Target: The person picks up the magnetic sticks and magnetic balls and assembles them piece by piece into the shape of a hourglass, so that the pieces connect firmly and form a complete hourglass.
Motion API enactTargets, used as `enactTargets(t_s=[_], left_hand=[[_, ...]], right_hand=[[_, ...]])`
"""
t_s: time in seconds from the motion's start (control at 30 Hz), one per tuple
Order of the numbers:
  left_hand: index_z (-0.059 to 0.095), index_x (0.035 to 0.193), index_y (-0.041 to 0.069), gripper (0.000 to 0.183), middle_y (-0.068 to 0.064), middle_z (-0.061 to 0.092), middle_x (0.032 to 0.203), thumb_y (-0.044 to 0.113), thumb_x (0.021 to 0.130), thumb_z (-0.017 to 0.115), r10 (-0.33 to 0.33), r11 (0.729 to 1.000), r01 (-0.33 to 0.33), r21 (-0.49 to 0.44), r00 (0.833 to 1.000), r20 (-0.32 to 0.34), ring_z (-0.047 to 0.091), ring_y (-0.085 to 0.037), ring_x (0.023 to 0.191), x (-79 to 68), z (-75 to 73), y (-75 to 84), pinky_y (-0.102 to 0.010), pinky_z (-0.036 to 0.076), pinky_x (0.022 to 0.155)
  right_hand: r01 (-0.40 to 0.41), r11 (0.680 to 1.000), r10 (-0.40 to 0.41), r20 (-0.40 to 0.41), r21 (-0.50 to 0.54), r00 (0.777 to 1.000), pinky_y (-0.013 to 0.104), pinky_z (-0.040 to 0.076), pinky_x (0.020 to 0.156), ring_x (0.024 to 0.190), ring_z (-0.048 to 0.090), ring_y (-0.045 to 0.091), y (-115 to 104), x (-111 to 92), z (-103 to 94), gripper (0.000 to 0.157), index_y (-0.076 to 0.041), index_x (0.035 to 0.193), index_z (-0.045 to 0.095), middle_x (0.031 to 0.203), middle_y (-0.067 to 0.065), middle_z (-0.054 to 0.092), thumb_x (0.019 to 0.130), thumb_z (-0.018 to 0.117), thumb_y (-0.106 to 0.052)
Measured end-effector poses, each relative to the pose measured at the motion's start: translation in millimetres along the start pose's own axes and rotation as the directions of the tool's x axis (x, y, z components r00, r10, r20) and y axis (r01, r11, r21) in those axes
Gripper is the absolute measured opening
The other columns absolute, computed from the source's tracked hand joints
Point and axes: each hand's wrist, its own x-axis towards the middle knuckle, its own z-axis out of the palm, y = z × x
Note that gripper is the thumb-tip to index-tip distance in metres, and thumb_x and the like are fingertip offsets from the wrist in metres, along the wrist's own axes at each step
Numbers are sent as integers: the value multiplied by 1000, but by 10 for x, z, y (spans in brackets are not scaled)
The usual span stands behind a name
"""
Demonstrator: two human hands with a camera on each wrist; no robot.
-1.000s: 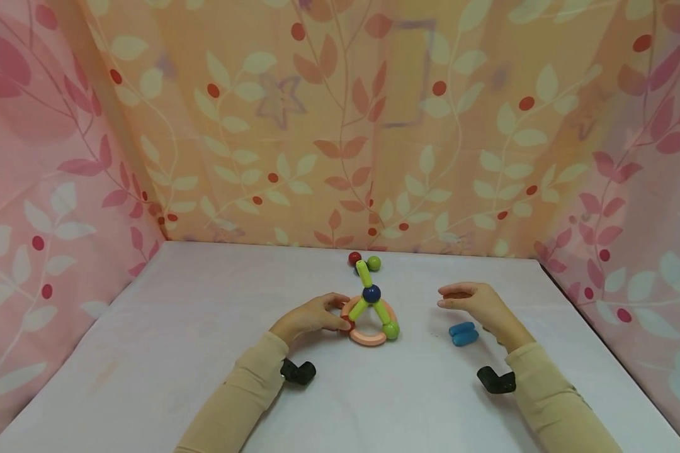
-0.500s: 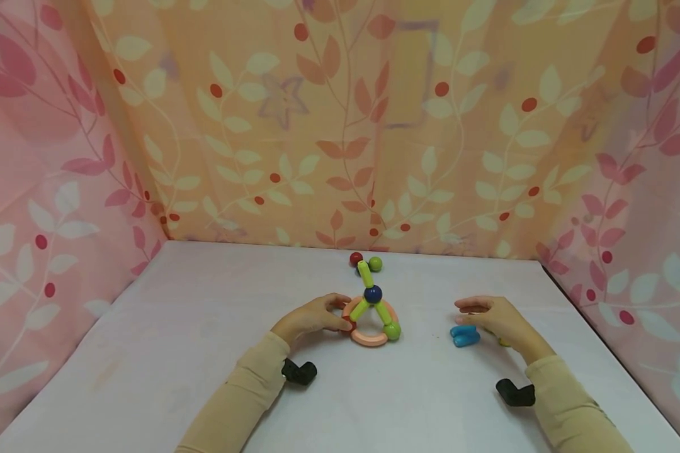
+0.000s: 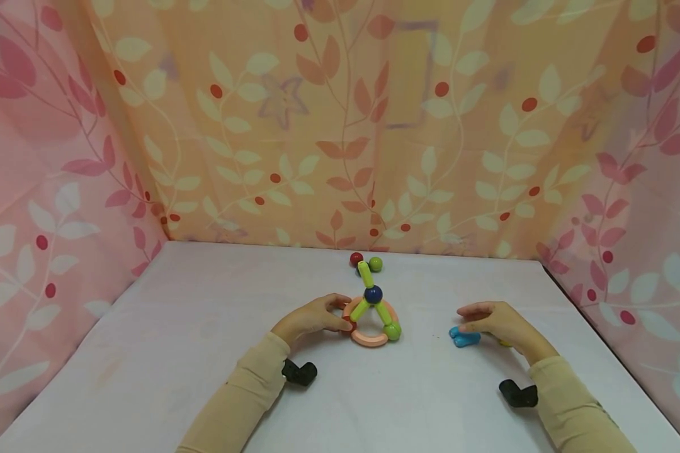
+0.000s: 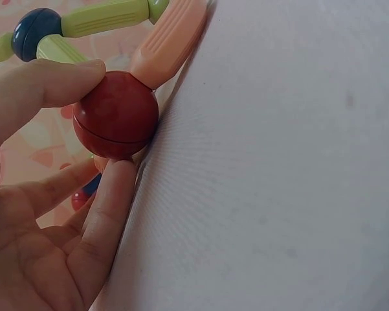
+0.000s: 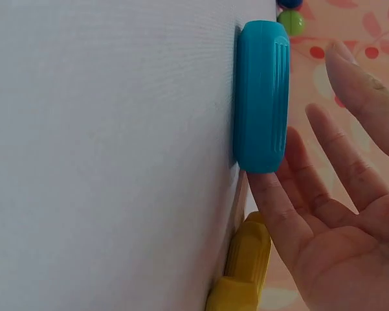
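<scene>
My left hand (image 3: 314,314) pinches a red ball (image 4: 116,113) between thumb and fingers. This ball is a corner of a magnetic-stick construction standing mid-table. Curved peach pieces (image 3: 369,340) form its base ring, with a green ball (image 3: 393,331) at the right corner. Yellow-green sticks (image 3: 383,313) rise from the corners to a dark blue ball (image 3: 373,294), and another stick (image 3: 365,274) points up from it. My right hand (image 3: 498,322) hovers with spread fingers right at two short blue sticks (image 3: 466,340), partly covering them; the right wrist view shows one blue stick (image 5: 262,97) close to the fingertips.
Behind the construction lie a loose red ball (image 3: 356,258), a green ball (image 3: 376,263) and a dark ball mostly hidden. Yellow sticks (image 5: 249,253) lie beneath the right hand. Patterned curtains (image 3: 340,126) enclose the white table (image 3: 175,302) at the back and sides.
My right hand has moved right and down toward the blue sticks, now partly covering them. The left hand keeps its hold on the red ball, and the construction has not moved.
</scene>
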Motion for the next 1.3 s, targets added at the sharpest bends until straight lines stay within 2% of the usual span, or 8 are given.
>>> enactTargets(t_s=[0.33,0.53,0.67,0.8,0.9,1.03,1.1,1.3], left_hand=[[52,138,17,65,-6,52,137,22,80,82,-14,1000,14,0,1000,-4,57,-20,111,-2,-1,9,-42,48,104],[53,138,19,66,-5,52,137,23,79,83,-31,1000,31,-6,999,-17,56,-21,112,8,6,3,-44,46,106],[54,137,19,66,-5,53,136,23,79,84,-31,1000,31,-7,999,-19,57,-20,110,11,9,5,-41,49,103],[53,138,17,66,-5,54,136,22,79,83,-23,1000,23,-1,1000,-19,58,-18,107,7,13,8,-38,50,99],[54,138,17,66,-5,54,135,23,79,83,-25,1000,25,2,999,-21,59,-18,105,3,11,2,-38,50,99],[54,137,19,65,-4,54,135,24,79,84,-30,1000,30,2,999,-24,58,-19,106,-6,6,3,-40,48,101],[54,137,19,65,-4,54,136,24,79,83,-30,1000,30,-1,999,-24,58,-19,106,-15,6,9,-41,48,102],[55,137,20,66,-4,53,139,25,78,84,-33,999,33,-2,999,-34,57,-20,109,-13,12,14,-46,44,106]], right_hand=[[44,998,-43,9,-41,999,56,41,107,112,61,26,32,134,89,52,-1,120,69,118,15,72,79,84,-30],[12,996,-14,-21,-91,1000,57,42,105,113,60,30,-11,162,122,52,-4,117,71,116,14,72,80,82,-39],[11,992,-11,-5,-130,1000,56,44,104,114,59,32,-55,172,131,50,-3,119,71,119,17,70,81,83,-32],[19,982,-15,21,-186,1000,53,47,100,104,60,27,-120,191,146,43,-2,115,72,115,17,71,81,82,-26],[11,982,-9,13,-190,1000,42,53,91,97,60,21,-202,226,190,43,-7,115,74,111,11,72,82,82,-33],[49,996,-50,-10,-73,999,41,52,94,105,61,21,-433,269,270,48,-11,122,70,117,7,71,85,77,-40],[85,996,-84,-25,20,996,49,48,103,111,60,23,-595,270,309,49,-11,125,66,120,7,70,88,75,-40],[207,936,-189,-88,284,978,45,48,108,104,65,13,-986,218,466,50,-3,129,58,111,1,70,92,71,-34]])
